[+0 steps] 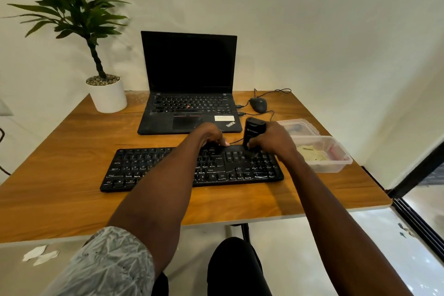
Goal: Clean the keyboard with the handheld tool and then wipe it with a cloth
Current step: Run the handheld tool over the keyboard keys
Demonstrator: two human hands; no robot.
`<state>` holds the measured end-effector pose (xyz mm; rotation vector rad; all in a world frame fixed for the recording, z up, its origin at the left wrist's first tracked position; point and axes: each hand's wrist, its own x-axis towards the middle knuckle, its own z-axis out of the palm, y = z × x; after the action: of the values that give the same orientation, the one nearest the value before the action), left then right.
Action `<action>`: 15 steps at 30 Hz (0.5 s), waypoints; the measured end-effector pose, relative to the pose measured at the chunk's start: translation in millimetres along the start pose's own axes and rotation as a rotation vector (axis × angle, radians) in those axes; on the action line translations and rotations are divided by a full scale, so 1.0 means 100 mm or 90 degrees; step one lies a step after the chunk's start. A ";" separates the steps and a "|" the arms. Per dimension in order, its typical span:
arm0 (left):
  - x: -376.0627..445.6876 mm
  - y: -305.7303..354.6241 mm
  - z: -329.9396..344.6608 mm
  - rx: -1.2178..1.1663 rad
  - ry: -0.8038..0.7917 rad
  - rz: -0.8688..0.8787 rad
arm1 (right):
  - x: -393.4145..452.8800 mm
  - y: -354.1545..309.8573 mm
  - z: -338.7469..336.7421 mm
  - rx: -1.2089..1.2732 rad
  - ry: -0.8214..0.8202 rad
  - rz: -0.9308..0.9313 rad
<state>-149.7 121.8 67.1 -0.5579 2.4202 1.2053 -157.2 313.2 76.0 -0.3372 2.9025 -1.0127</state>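
A black keyboard [134,168] lies across the middle of the wooden table [72,202]. My right hand [274,140] grips a black handheld tool [253,131], held upright with its lower end on the keyboard's upper right keys. My left hand [209,133] rests with curled fingers on the keyboard's far edge near the middle, holding it down. A yellowish cloth [312,154] lies inside a clear plastic box [336,163] at the keyboard's right.
An open black laptop [189,84] stands behind the keyboard, with a wired mouse [258,104] to its right. A potted plant [107,94] sits at the far left corner. A clear lid [298,125] lies behind the box. The table edge runs near me.
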 end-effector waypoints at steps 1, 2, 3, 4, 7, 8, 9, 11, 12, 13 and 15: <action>0.01 0.01 0.00 -0.001 0.000 -0.003 | -0.02 -0.01 0.03 0.022 -0.041 -0.008; 0.00 0.01 0.00 -0.001 0.002 -0.010 | -0.03 -0.01 0.04 0.031 -0.053 -0.010; 0.01 0.00 0.00 -0.002 0.003 -0.017 | -0.03 0.02 0.02 0.025 -0.035 0.001; 0.01 0.00 0.00 -0.004 0.001 -0.022 | -0.01 0.06 -0.02 0.016 0.004 0.017; 0.00 0.01 0.00 -0.007 -0.004 -0.028 | 0.02 0.13 -0.11 -0.034 0.094 0.045; 0.00 0.02 0.00 -0.005 -0.006 -0.027 | 0.02 0.12 -0.10 -0.025 0.065 0.036; 0.00 0.03 0.01 -0.002 -0.004 -0.025 | 0.01 0.09 -0.07 -0.002 0.017 0.025; 0.00 0.05 0.02 0.008 -0.001 -0.029 | -0.01 0.08 -0.03 0.033 -0.040 0.029; 0.01 0.06 0.03 0.012 -0.002 -0.033 | 0.00 0.09 -0.05 0.023 -0.023 0.037; 0.00 0.07 0.03 0.015 -0.002 -0.037 | 0.01 0.12 -0.08 -0.002 0.018 0.045; -0.01 0.08 0.03 0.016 -0.004 -0.044 | 0.02 0.17 -0.15 -0.054 0.098 0.067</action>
<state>-152.3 128.6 70.8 -0.6234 2.3870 1.1459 -164.5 335.1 77.4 -0.1132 3.0690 -0.9428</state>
